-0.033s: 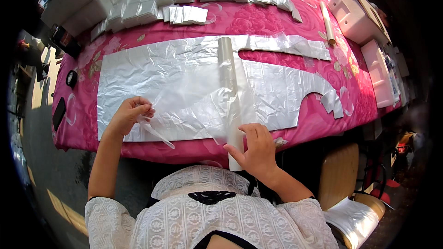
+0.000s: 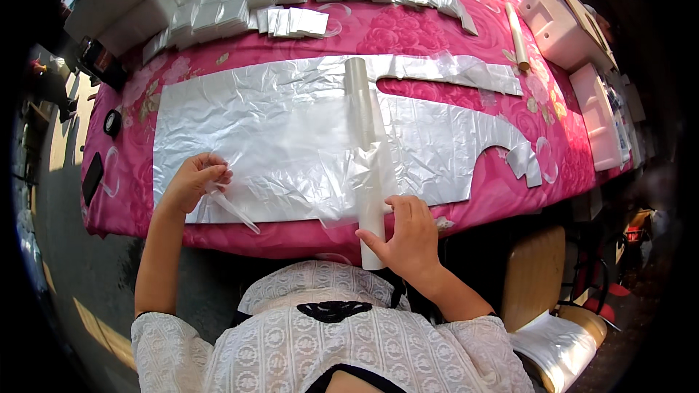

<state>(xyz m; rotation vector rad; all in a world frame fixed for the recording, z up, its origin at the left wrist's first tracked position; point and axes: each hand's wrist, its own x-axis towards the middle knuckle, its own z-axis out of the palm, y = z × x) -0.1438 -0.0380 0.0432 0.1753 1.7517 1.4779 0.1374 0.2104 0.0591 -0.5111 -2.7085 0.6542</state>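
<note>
Grey floor (image 2: 95, 269) with sunlit strip (image 2: 105, 334), wooden chair (image 2: 534, 276).

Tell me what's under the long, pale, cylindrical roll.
Shiny, silvery-white plastic sheeting shows on both sides of the roll, lying on a pink, rose-patterned tablecloth. Whatever the roll directly covers cannot be seen.
</note>
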